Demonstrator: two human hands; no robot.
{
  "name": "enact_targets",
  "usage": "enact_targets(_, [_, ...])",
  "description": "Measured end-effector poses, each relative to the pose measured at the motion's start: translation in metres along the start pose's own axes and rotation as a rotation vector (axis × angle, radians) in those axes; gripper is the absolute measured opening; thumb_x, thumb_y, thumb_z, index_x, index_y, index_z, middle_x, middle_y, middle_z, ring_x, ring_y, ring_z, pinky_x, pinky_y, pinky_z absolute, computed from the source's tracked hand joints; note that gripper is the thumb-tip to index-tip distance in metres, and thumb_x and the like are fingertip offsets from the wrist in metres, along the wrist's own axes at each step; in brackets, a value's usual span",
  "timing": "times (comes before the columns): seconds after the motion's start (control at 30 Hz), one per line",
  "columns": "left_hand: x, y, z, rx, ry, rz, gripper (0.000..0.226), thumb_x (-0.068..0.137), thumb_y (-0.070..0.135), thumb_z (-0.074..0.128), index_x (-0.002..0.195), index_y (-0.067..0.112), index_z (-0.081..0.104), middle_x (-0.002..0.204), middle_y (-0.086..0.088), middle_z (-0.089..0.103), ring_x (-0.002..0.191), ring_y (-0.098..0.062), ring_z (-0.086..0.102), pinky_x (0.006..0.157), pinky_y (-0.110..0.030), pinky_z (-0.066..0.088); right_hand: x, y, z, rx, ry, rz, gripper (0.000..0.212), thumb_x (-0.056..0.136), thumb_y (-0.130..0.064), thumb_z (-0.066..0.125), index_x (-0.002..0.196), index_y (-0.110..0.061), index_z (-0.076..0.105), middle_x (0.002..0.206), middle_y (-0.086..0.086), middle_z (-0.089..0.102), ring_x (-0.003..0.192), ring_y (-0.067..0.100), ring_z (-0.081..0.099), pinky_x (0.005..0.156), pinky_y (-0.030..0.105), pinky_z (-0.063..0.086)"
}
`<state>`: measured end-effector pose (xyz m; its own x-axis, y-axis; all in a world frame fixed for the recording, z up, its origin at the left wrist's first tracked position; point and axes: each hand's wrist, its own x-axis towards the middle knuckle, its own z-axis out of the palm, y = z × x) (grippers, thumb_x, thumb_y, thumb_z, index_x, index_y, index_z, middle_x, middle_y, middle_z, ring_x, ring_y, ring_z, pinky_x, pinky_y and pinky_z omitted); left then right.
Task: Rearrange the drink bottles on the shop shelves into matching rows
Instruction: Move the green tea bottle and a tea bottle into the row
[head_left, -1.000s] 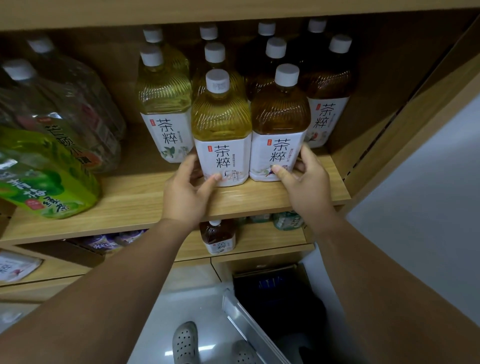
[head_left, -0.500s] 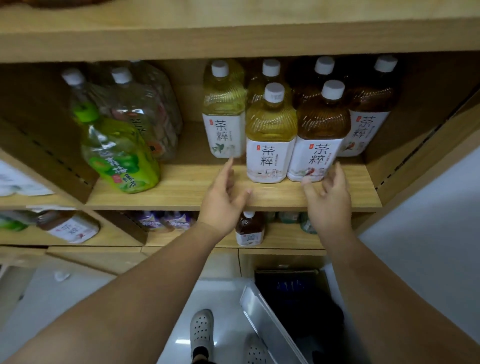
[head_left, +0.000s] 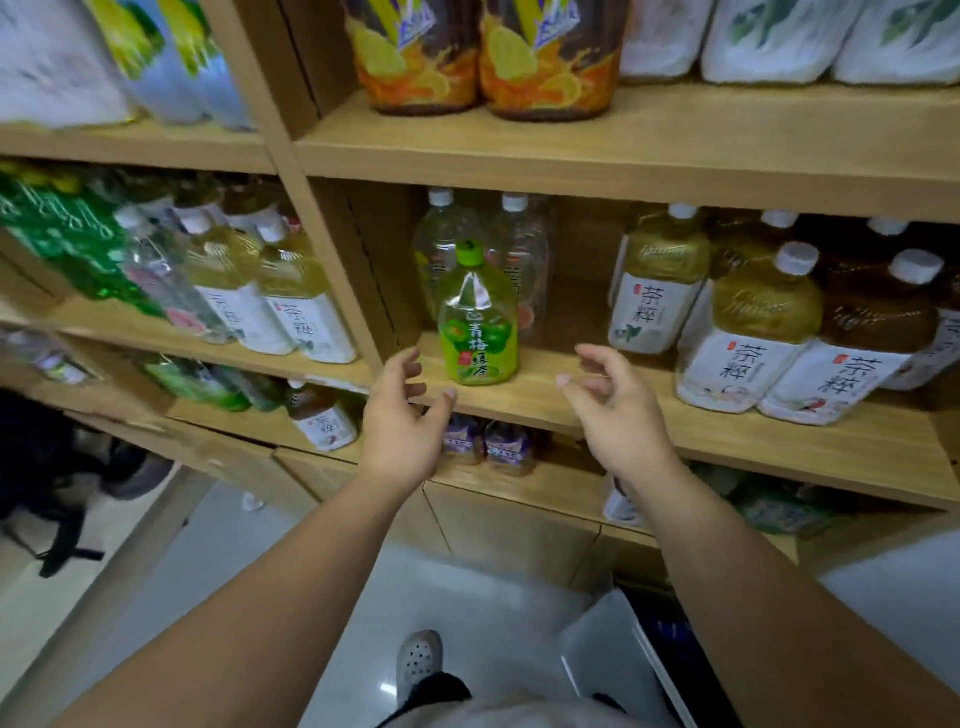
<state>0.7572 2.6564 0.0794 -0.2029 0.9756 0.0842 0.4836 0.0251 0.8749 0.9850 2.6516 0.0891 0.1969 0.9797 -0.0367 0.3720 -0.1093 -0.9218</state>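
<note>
A green plum-tea bottle (head_left: 478, 332) stands upright alone at the front of the middle shelf (head_left: 540, 400). Two clear bottles (head_left: 519, 260) stand behind it. Right of a gap are white-labelled tea bottles: pale yellow ones (head_left: 753, 332) and dark brown ones (head_left: 862, 348). My left hand (head_left: 402, 421) hovers in front of the shelf edge, just left of and below the green bottle, fingers loosely curled and holding nothing. My right hand (head_left: 613, 410) hovers to the bottle's right, fingers relaxed and empty. Neither hand touches a bottle.
A wooden upright (head_left: 332, 291) divides this bay from the left bay, which holds green, clear and yellow tea bottles (head_left: 291, 301). Orange-labelled bottles (head_left: 483, 57) stand on the shelf above. Purple bottles (head_left: 488, 447) sit on the shelf below. A grey bin (head_left: 613, 660) lies on the floor.
Both hands have left the white-labelled tea bottles and shifted left to either side of the green bottle. The view has swung left and up, showing more shelves.
</note>
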Motion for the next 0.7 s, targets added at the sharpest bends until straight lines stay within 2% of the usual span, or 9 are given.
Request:
enact_targets(0.13, [0.035, -0.012, -0.022, -0.039, -0.128, 0.019, 0.071, 0.096, 0.026, 0.070, 0.157, 0.026, 0.034, 0.149, 0.003, 0.050, 0.125, -0.006, 0.051, 0.108, -0.032, 0.046, 0.027, -0.036, 0.036, 0.025, -0.069, 0.008, 0.056, 0.099, -0.040, 0.065, 0.151, -0.038, 0.044, 0.154, -0.006, 0.046, 0.136, 0.011, 0.049, 0.115, 0.041, 0.042])
enact_targets(0.23, [0.063, -0.018, -0.030, -0.067, -0.242, 0.049, 0.075, 0.097, 0.027, 0.069, 0.160, 0.028, 0.027, 0.157, 0.002, 0.044, 0.128, -0.005, 0.048, 0.109, -0.030, 0.043, 0.039, -0.053, 0.064, 0.081, -0.056, 0.019, 0.057, 0.101, -0.034, 0.064, 0.153, -0.030, 0.042, 0.135, -0.016, 0.054, 0.132, 0.007, 0.048, 0.114, 0.036, 0.041])
enact_targets(0.3, [0.079, -0.020, -0.033, -0.079, -0.309, 0.068, 0.076, 0.098, 0.027, 0.068, 0.161, 0.030, 0.026, 0.157, 0.002, 0.044, 0.131, -0.008, 0.049, 0.111, -0.033, 0.043, 0.042, -0.059, 0.079, 0.093, -0.044, 0.019, 0.045, 0.102, -0.031, 0.064, 0.144, -0.036, 0.048, 0.119, -0.030, 0.056, 0.120, 0.000, 0.055, 0.109, 0.033, 0.046])
enact_targets(0.37, [0.091, -0.018, -0.032, -0.055, -0.376, 0.101, 0.078, 0.098, 0.029, 0.068, 0.161, 0.031, 0.023, 0.157, 0.003, 0.045, 0.135, -0.013, 0.050, 0.115, -0.041, 0.043, 0.042, -0.061, 0.089, 0.129, -0.028, 0.031, 0.033, 0.103, -0.026, 0.062, 0.130, -0.042, 0.052, 0.115, -0.023, 0.067, 0.112, -0.001, 0.064, 0.104, 0.035, 0.053])
enact_targets(0.43, [0.103, -0.015, -0.028, -0.018, -0.454, 0.121, 0.081, 0.097, 0.032, 0.068, 0.162, 0.032, 0.020, 0.158, 0.003, 0.044, 0.139, -0.017, 0.048, 0.116, -0.045, 0.041, 0.043, -0.063, 0.096, 0.178, 0.013, 0.050, 0.029, 0.105, -0.021, 0.059, 0.126, -0.039, 0.053, 0.117, -0.012, 0.072, 0.109, 0.001, 0.068, 0.100, 0.032, 0.056])
enact_targets(0.5, [0.113, -0.013, -0.020, -0.009, -0.539, 0.098, 0.087, 0.096, 0.035, 0.070, 0.163, 0.033, 0.015, 0.157, 0.002, 0.045, 0.141, -0.020, 0.047, 0.117, -0.044, 0.040, 0.042, -0.067, 0.099, 0.178, 0.060, 0.058, 0.029, 0.106, -0.017, 0.057, 0.125, -0.037, 0.052, 0.113, -0.017, 0.070, 0.102, -0.008, 0.067, 0.098, 0.025, 0.055])
enact_targets(0.57, [0.120, -0.014, -0.013, -0.051, -0.588, 0.039, 0.093, 0.093, 0.041, 0.072, 0.163, 0.032, 0.011, 0.155, 0.003, 0.049, 0.139, -0.020, 0.049, 0.116, -0.044, 0.042, 0.037, -0.071, 0.103, 0.115, 0.097, 0.065, 0.039, 0.106, -0.018, 0.056, 0.141, -0.032, 0.047, 0.120, -0.021, 0.063, 0.101, -0.016, 0.062, 0.094, 0.013, 0.050])
enact_targets(0.63, [0.125, -0.016, -0.010, -0.070, -0.589, 0.012, 0.095, 0.088, 0.051, 0.073, 0.162, 0.033, 0.016, 0.153, 0.003, 0.050, 0.137, -0.021, 0.051, 0.114, -0.046, 0.044, 0.033, -0.070, 0.104, 0.051, 0.108, 0.074, 0.054, 0.106, -0.022, 0.057, 0.155, -0.027, 0.037, 0.133, -0.009, 0.059, 0.116, -0.005, 0.059, 0.091, 0.008, 0.047])
enact_targets(0.7, [0.131, -0.020, -0.007, -0.078, -0.578, 0.016, 0.099, 0.074, 0.067, 0.071, 0.156, 0.037, 0.025, 0.151, 0.005, 0.052, 0.135, -0.021, 0.053, 0.112, -0.048, 0.046, 0.029, -0.065, 0.104, 0.047, 0.120, 0.084, 0.058, 0.105, -0.023, 0.059, 0.157, -0.031, 0.036, 0.138, -0.004, 0.058, 0.125, 0.006, 0.055, 0.086, 0.006, 0.047])
